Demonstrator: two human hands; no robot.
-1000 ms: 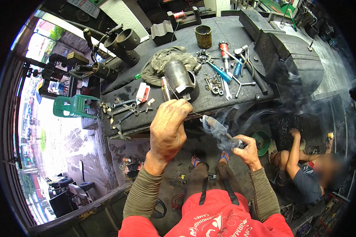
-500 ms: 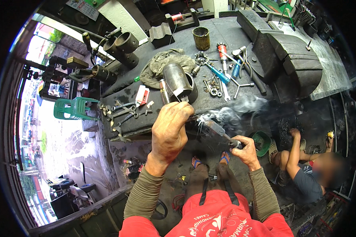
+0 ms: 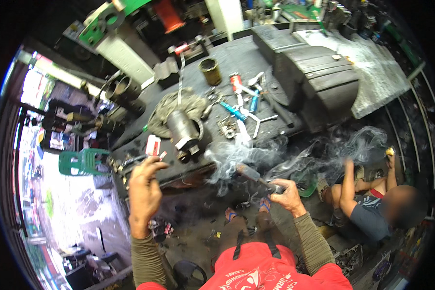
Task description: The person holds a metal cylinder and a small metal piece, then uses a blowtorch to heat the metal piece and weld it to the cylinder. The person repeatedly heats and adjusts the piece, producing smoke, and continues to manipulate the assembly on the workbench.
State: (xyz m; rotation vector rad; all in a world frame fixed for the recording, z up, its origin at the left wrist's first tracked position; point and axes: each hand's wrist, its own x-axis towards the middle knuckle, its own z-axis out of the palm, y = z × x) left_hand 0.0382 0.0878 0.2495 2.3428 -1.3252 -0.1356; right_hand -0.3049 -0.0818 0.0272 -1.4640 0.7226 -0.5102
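the right hand (image 3: 289, 192) is clamped on a smoking dark tool (image 3: 254, 175), just below the cluttered workbench (image 3: 256, 63). the left hand (image 3: 142, 191), fingers curled, holds nothing, near the dull steel cylinder (image 3: 182, 130) on that workbench.

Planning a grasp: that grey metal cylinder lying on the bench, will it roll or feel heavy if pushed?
The cylinder looks like thick metal, so probably heavy and rigid. It lies on its side, so it might roll, though the rag beside it and its flanged end may check that.
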